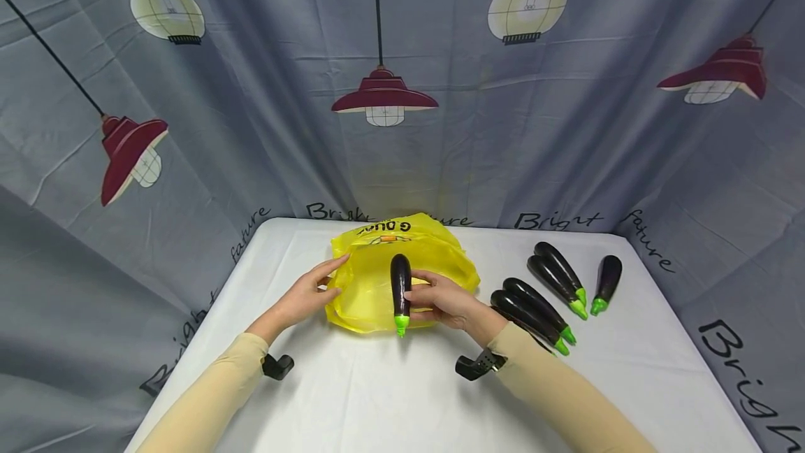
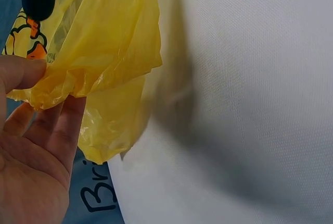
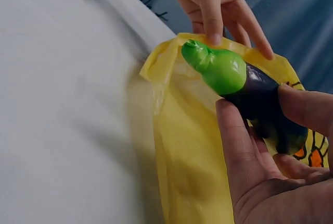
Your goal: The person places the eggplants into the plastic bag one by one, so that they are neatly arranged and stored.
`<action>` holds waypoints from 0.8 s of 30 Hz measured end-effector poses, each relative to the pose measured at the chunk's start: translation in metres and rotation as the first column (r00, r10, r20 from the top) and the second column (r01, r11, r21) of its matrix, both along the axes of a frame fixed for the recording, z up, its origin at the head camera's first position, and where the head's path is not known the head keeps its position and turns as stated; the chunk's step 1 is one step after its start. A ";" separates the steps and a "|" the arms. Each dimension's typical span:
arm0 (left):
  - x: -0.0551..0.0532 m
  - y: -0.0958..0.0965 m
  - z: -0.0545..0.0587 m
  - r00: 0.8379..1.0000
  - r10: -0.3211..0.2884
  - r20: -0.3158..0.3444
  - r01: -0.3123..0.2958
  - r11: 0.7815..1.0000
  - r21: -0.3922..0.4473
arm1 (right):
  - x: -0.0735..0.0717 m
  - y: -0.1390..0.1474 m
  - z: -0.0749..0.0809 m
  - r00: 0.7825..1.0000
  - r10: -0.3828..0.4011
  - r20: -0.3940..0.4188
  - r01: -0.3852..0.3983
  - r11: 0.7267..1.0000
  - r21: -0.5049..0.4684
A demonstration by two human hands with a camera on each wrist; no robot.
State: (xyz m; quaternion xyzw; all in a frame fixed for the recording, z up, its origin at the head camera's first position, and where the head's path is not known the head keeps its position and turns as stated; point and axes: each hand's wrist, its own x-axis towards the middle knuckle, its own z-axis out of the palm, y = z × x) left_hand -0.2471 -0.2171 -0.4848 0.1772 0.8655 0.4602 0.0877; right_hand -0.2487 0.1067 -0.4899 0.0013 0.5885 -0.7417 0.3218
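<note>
While my left hand (image 1: 303,297) is pinching the yellow bag (image 1: 371,285), I'm gripping an eggplant (image 1: 400,285) near it with my right hand (image 1: 445,304); other eggplants (image 1: 553,277) are lying rightward.

Passage at the front, obstacles behind and right.
A hand could pass over the bare front of the white table (image 1: 371,400). Farther back, the yellow bag (image 1: 371,299) stands in the way, the left hand (image 1: 307,297) at its left rim, the right hand (image 1: 443,301) and its held eggplant (image 1: 400,285) across its middle. To the right lie a near cluster of eggplants (image 1: 528,320), a far cluster (image 1: 552,282) (only a slim gap parts them) and a lone eggplant (image 1: 607,282).
</note>
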 end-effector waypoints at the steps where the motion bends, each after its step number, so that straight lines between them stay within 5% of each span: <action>1: 0.000 0.000 0.000 1.000 -0.002 -0.005 0.002 1.000 -0.005 | -0.002 -0.004 0.000 1.000 -0.005 0.002 0.005 1.000 0.000; 14: 0.001 0.004 0.001 0.999 -0.018 -0.050 0.013 0.995 -0.096 | -0.025 -0.043 -0.007 0.994 -0.102 0.029 0.100 0.993 0.070; 24: 0.000 0.004 0.005 0.999 -0.014 -0.045 0.011 0.997 -0.076 | -0.039 -0.067 -0.017 0.986 -0.164 0.000 0.163 0.981 0.108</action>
